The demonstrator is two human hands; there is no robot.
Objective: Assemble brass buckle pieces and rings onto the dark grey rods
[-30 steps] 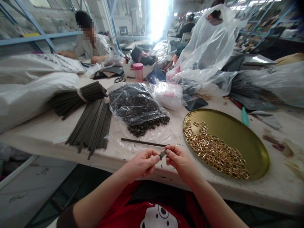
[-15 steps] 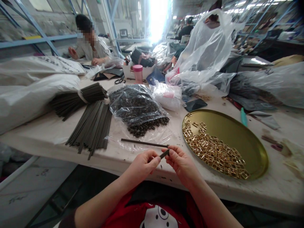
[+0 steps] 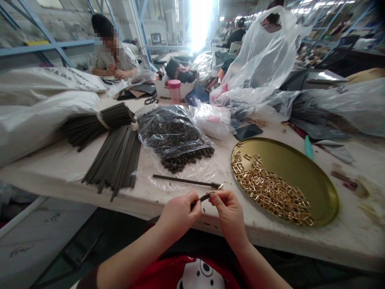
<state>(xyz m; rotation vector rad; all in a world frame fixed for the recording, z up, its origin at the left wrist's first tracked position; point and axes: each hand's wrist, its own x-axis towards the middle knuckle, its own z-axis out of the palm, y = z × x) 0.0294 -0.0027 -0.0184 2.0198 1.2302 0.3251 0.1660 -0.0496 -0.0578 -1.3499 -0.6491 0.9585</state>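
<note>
My left hand [image 3: 179,214] and my right hand [image 3: 227,210] meet at the table's near edge, both pinched on a thin dark strap [image 3: 205,197] that spans the gap between them. The right fingertips grip its far end, where something small may sit, too small to name. Another dark strap [image 3: 183,181] lies flat on the table just beyond my hands, with a small gold piece at its right tip. A round gold tray [image 3: 309,170] to the right holds a heap of gold square buckles [image 3: 270,192].
Loose dark strips [image 3: 116,160] and a tied bundle [image 3: 96,124] lie at left beside white sacks [image 3: 36,116]. A clear bag of small dark parts [image 3: 174,136] sits in the middle. A phone [image 3: 249,131], pink cup [image 3: 175,91] and plastic bags stand behind. A person [image 3: 112,56] works at the far left.
My hands have shifted slightly, and more of the dark strap now shows between them, bent in a curve. The person at far left has moved their arms.
</note>
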